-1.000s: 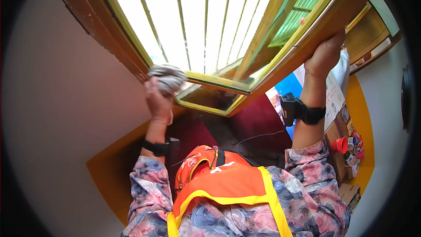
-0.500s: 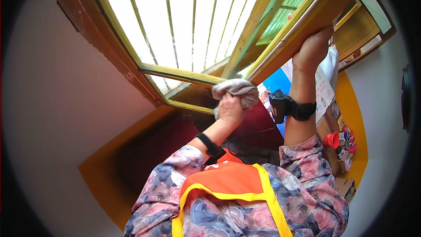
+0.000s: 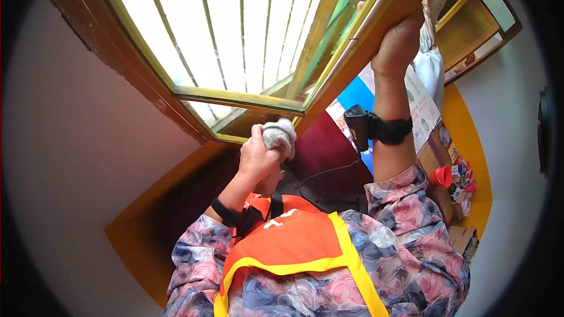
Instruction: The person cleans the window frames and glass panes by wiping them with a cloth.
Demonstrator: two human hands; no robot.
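My left hand (image 3: 258,155) is closed round a bunched grey cloth (image 3: 278,136). The cloth is by the lower corner of a wooden window sash (image 3: 241,99); whether it touches the wood I cannot tell. Higher up on the right, my right hand (image 3: 401,47) grips the outer edge of the sash, and a fingertip shows through the glass on the far side. Its other fingers are mostly hidden behind the wood. The sash has yellow-edged glass panes, with vertical bars (image 3: 242,35) beyond them.
A red cup (image 3: 440,176) and several small items stand on a surface at right, near a cardboard box (image 3: 462,239). A white sheet with print (image 3: 420,111) and a white cloth bag (image 3: 430,76) are behind my right forearm. A thin cable (image 3: 329,171) runs below.
My left hand has moved down and to the left with the cloth, away from the sash's lower rail. My right hand keeps its grip; the whole view has shifted slightly.
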